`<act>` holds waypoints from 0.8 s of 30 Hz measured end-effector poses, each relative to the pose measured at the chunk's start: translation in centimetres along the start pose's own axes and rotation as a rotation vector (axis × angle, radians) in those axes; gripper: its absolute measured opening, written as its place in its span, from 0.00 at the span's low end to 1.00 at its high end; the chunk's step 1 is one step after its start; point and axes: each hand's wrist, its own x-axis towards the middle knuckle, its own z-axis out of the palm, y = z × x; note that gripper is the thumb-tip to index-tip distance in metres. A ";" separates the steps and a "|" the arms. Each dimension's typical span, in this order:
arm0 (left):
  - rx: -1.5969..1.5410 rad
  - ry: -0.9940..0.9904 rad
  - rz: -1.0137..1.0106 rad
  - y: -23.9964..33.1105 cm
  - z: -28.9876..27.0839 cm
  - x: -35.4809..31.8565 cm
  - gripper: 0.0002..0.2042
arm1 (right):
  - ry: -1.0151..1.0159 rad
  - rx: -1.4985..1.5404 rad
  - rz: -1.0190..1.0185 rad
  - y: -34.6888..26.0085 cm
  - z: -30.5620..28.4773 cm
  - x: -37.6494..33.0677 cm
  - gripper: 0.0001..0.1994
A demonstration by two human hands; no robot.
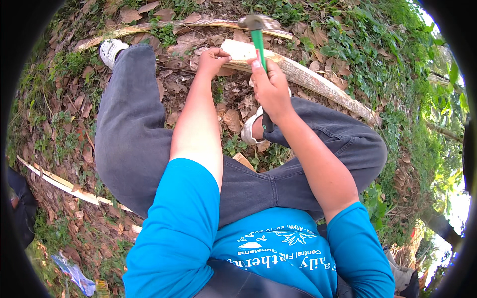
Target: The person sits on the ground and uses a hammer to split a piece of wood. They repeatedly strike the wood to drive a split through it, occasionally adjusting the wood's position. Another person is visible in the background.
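My right hand [271,89] grips a hammer [257,42] by its green handle. The hammer's head is raised just beyond a pale, flat piece of wood [236,48]. That pale piece lies at the left end of a long, bark-covered strip of wood [318,84], which slants away to the right. Beside the pale piece's near left corner, my left hand [211,61] has its thumb and fingertips pressed together. What they pinch, if anything, is too small to make out.
Another split wood strip [164,25] lies farther off, and a thin one [64,184] at the left. Dry leaves and green plants cover the ground. My bent legs [129,114] frame the work. A plastic wrapper [74,273] lies lower left, near a dark-clothed person [21,208] at the edge.
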 end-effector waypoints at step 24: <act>0.097 0.003 0.087 -1.7 -0.2 0.4 0.05 | -0.031 -0.535 0.109 11.2 1.8 -0.7 0.17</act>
